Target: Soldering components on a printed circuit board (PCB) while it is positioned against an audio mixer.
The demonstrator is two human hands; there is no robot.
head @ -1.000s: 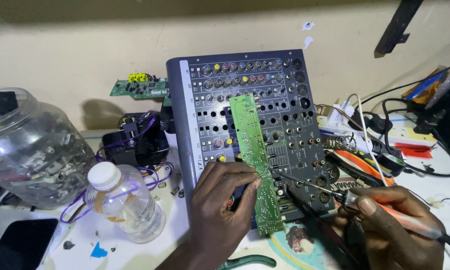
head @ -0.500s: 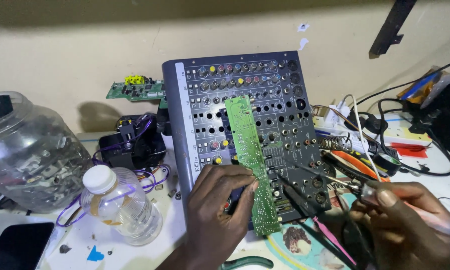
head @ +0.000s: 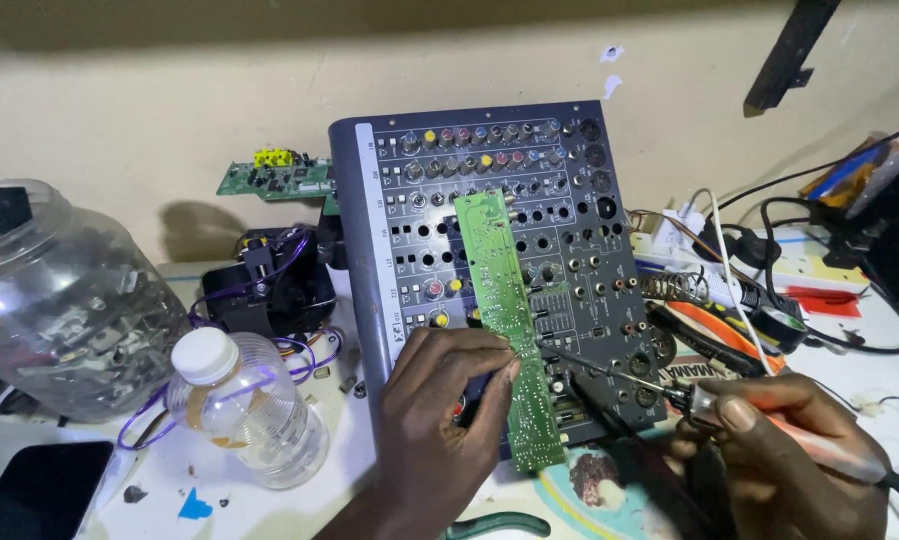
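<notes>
While the workbench spans the lower half of the view, an audio mixer panel, grey with rows of jacks and coloured knobs, leans tilted against the pale wall at the centre. At 9 o'clock from the mixer stands a large clear plastic jar holding small loose parts. Just beside the jar, toward 4 o'clock from it, stands a clear plastic bottle with a white cap. Between jar and mixer sits a black device wrapped in purple wire, and above it, at 12 o'clock, a small green circuit board with yellow connectors. A dark phone lies at the lower left corner. Cables and a white power strip lie at 3 o'clock from the mixer.

A long, narrow green circuit board lies lengthwise over the mixer's face, running from 12 toward 6 o'clock. The left hand is closed around the strip's lower part, fingertips on its edge. The right hand, at 4 o'clock from the strip, is wrapped around a soldering iron; its thin tip points toward 10 o'clock and meets the strip's right edge near the middle. Green-handled pliers lie at 6 o'clock, just below the left hand.
</notes>
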